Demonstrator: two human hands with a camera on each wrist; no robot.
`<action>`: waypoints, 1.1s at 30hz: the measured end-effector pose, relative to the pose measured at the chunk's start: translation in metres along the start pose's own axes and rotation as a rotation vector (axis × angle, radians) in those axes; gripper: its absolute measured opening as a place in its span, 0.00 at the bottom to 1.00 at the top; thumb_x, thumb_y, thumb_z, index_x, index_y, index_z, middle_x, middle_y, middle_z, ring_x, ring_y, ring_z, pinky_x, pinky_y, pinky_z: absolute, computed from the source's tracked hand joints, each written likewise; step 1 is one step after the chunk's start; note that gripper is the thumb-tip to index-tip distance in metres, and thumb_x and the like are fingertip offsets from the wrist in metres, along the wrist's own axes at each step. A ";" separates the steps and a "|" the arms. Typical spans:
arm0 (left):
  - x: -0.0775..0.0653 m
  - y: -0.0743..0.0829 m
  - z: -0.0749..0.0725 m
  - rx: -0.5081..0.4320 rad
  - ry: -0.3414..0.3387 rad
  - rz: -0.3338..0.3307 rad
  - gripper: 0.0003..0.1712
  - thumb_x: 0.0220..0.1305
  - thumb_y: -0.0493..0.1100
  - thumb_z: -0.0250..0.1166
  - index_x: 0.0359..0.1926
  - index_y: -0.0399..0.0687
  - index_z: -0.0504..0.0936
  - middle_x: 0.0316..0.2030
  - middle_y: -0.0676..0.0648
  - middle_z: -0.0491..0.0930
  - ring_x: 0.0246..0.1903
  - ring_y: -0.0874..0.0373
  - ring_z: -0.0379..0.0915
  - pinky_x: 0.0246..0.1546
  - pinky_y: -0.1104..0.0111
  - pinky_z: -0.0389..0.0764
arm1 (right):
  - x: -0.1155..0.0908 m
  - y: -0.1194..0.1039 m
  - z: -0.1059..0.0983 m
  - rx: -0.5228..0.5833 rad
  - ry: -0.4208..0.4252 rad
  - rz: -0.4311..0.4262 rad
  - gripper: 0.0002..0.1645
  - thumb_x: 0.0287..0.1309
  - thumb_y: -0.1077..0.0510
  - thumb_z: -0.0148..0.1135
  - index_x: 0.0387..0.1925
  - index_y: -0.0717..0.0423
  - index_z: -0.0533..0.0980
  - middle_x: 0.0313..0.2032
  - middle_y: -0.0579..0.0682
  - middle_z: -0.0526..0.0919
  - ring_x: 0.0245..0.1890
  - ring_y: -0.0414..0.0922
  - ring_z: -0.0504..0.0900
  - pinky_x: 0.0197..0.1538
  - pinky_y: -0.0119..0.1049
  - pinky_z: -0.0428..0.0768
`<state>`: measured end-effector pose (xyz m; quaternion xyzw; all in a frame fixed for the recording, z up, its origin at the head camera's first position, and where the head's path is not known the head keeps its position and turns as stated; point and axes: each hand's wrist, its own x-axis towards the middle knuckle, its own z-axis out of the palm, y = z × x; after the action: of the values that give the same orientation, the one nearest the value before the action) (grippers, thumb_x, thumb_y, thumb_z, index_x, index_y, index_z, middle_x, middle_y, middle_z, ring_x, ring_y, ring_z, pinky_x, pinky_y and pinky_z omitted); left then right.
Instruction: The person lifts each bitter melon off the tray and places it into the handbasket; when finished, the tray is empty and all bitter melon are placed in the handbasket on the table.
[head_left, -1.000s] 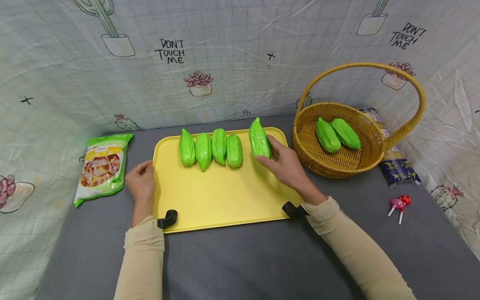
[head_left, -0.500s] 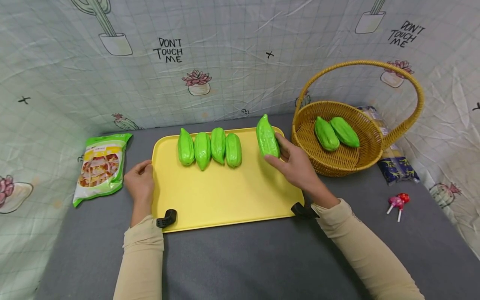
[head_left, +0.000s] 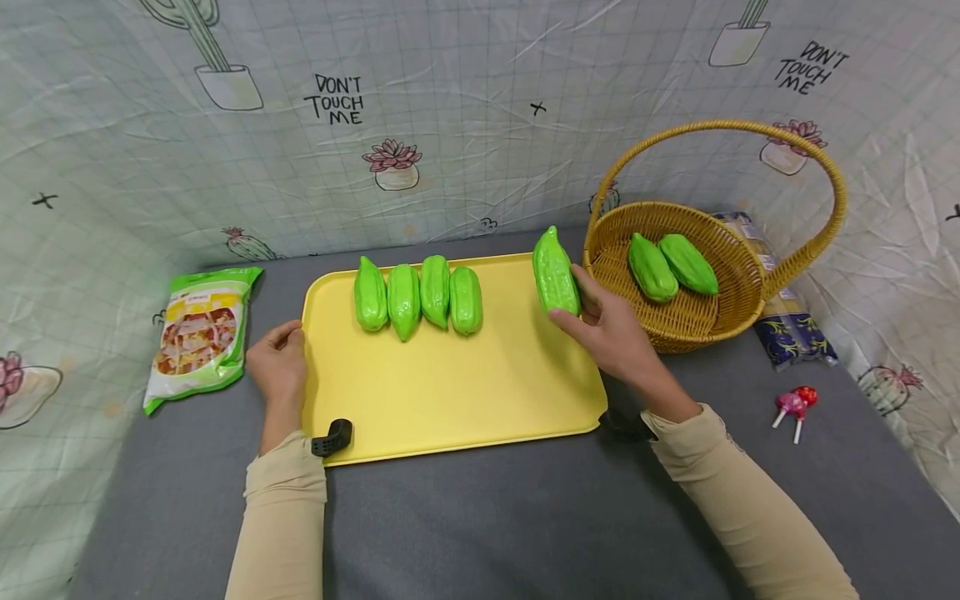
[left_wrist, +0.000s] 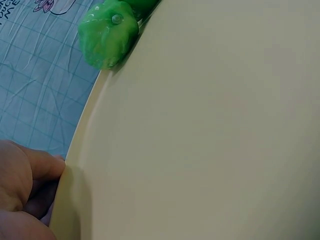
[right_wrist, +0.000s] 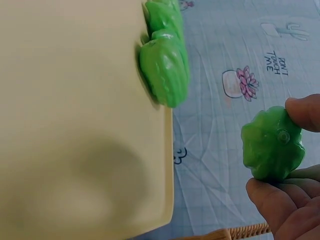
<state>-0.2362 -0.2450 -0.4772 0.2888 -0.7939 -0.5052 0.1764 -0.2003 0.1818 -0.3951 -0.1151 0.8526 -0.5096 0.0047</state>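
Head view: right of frame centre, the right hand [head_left: 611,329] holds a green fruit [head_left: 554,271], farther right than a moment ago, so nearer the basket [head_left: 675,337] and farther from the row of four [head_left: 404,302]; the left hand [head_left: 279,362] curls at the left edge of the yellow tray [head_left: 442,392] (gripping or not, unclear).

Passable for me: bare yellow tray [head_left: 450,396] in front of four green gourds [head_left: 435,292], and between them and my held gourd [head_left: 557,273] | Right: basket [head_left: 693,338] near my right hand [head_left: 617,332], tall handle [head_left: 720,125] arching over its mouth, two gourds [head_left: 652,268] inside | Left: food bag [head_left: 197,337] near my left hand [head_left: 280,365]
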 end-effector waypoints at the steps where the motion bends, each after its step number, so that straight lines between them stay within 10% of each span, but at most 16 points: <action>1: 0.000 0.000 0.000 -0.001 0.000 0.000 0.16 0.75 0.41 0.58 0.55 0.40 0.87 0.52 0.41 0.83 0.43 0.67 0.72 0.42 0.80 0.70 | -0.001 0.001 -0.001 0.004 0.000 0.002 0.47 0.71 0.55 0.62 0.80 0.60 0.48 0.77 0.64 0.58 0.74 0.58 0.66 0.65 0.50 0.76; 21: -0.001 0.001 -0.001 -0.020 -0.011 -0.020 0.16 0.75 0.42 0.58 0.55 0.42 0.87 0.53 0.42 0.82 0.40 0.71 0.71 0.42 0.80 0.71 | -0.013 0.012 -0.026 -0.007 0.069 0.003 0.45 0.70 0.55 0.63 0.80 0.54 0.52 0.76 0.60 0.61 0.73 0.57 0.67 0.59 0.20 0.75; 33: 0.000 0.003 -0.001 0.001 -0.012 -0.030 0.17 0.76 0.43 0.57 0.57 0.42 0.86 0.57 0.40 0.83 0.54 0.57 0.76 0.50 0.74 0.74 | -0.017 0.018 -0.046 -0.025 0.113 0.067 0.48 0.71 0.51 0.63 0.80 0.57 0.48 0.77 0.59 0.58 0.74 0.58 0.65 0.56 0.16 0.74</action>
<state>-0.2364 -0.2449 -0.4735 0.2976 -0.7908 -0.5091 0.1641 -0.1928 0.2332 -0.3905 -0.0578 0.8612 -0.5043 -0.0278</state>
